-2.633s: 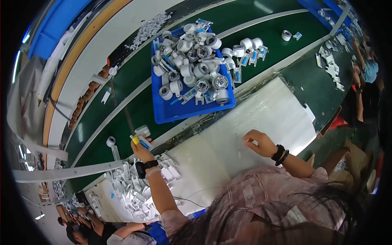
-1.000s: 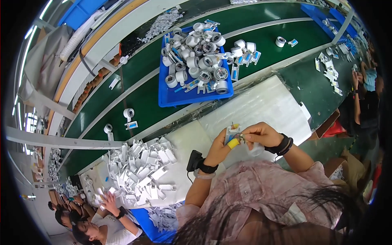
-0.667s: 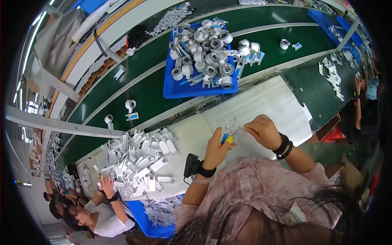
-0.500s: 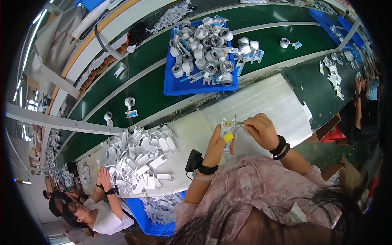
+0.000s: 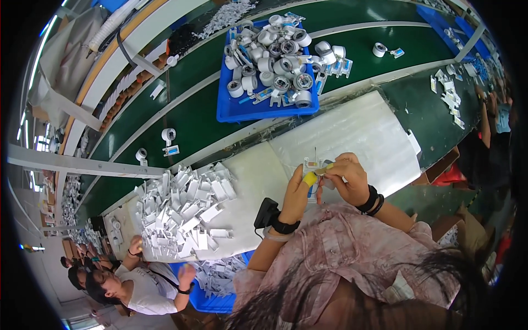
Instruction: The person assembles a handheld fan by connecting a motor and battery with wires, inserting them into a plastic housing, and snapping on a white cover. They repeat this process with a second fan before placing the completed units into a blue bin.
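A pale sheet covers the worktable in a busy workshop, and we look down over a pink patterned shirt at two bare hands just in front of it. The left hand, with yellow wrap on a digit, is clamped around a white-and-blue plastic part, holding it above the sheet. We see the part's long axis run away from the shirt, its white end pointing toward the belt side and its blue stretch nearer the body; a thin dark strand sticks out past the white end. The right hand has its thumb and fingertips drawn together beside that end, but we cannot tell whether they are clamped on it. Left of the hands we find a loose heap of white plastic casings, pointing every way. Below the heap's edge, a blue crate holds more white pieces, near a co-worker in a white top. Farther off, a blue tray overhangs the green conveyor belt, piled with round white housings. We see another housing beyond, lying well apart toward the right.
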`<act>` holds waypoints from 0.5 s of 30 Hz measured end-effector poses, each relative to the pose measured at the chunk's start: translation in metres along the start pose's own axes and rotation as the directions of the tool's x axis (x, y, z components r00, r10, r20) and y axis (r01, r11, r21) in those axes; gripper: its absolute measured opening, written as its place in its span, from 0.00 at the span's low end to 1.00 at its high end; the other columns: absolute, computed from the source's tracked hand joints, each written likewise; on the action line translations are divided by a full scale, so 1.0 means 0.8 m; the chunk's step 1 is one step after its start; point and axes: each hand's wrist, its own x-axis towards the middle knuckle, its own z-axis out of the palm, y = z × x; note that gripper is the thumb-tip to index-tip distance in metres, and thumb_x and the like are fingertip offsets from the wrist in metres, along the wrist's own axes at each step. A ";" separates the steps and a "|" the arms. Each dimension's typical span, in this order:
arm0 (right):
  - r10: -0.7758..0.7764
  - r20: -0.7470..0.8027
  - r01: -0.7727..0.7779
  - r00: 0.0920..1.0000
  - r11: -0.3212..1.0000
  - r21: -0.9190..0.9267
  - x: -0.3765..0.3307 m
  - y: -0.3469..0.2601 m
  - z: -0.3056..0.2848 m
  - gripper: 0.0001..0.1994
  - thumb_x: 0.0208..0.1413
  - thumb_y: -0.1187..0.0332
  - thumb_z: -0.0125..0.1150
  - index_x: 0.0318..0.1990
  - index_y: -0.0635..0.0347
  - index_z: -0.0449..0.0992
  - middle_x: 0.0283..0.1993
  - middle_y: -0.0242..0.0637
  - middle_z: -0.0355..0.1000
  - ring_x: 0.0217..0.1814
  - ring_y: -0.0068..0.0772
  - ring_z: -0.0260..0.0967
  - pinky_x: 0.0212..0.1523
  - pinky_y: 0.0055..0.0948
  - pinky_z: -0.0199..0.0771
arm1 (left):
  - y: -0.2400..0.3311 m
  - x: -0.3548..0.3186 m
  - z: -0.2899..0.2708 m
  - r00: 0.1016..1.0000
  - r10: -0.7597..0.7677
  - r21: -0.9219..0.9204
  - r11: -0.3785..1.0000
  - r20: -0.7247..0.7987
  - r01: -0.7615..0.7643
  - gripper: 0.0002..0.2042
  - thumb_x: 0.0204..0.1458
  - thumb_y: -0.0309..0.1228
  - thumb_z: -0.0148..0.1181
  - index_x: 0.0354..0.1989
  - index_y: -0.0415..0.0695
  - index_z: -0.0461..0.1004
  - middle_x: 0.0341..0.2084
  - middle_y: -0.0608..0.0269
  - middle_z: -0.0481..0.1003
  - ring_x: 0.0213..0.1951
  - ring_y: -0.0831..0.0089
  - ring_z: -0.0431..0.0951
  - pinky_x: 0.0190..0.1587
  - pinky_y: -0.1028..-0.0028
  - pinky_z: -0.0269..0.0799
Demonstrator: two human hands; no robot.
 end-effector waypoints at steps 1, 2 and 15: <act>-0.008 0.003 0.008 1.000 1.000 -0.025 0.001 -0.001 0.000 0.13 0.43 0.80 0.67 0.37 0.56 0.76 0.35 0.34 0.73 0.38 0.40 0.68 0.43 0.34 0.67 | -0.001 -0.002 0.001 1.000 -0.003 0.000 1.000 -0.002 0.003 0.14 0.62 0.29 0.42 0.53 0.39 0.65 0.32 0.58 0.72 0.24 0.71 0.73 0.22 0.73 0.72; -0.005 0.004 0.005 1.000 1.000 -0.024 0.000 0.000 0.000 0.13 0.43 0.80 0.67 0.37 0.56 0.76 0.35 0.34 0.73 0.38 0.40 0.68 0.43 0.34 0.67 | -0.001 -0.005 0.002 0.999 0.036 0.013 0.999 0.023 -0.037 0.15 0.61 0.28 0.41 0.55 0.39 0.64 0.33 0.57 0.72 0.25 0.71 0.73 0.23 0.73 0.72; -0.004 -0.017 0.004 1.000 1.000 -0.024 -0.007 0.001 0.002 0.16 0.37 0.79 0.71 0.37 0.51 0.79 0.38 0.31 0.67 0.41 0.39 0.64 0.44 0.34 0.64 | -0.008 -0.015 0.004 0.982 0.146 0.137 0.977 0.119 -0.162 0.19 0.60 0.25 0.41 0.60 0.39 0.59 0.40 0.59 0.71 0.29 0.74 0.73 0.34 0.76 0.69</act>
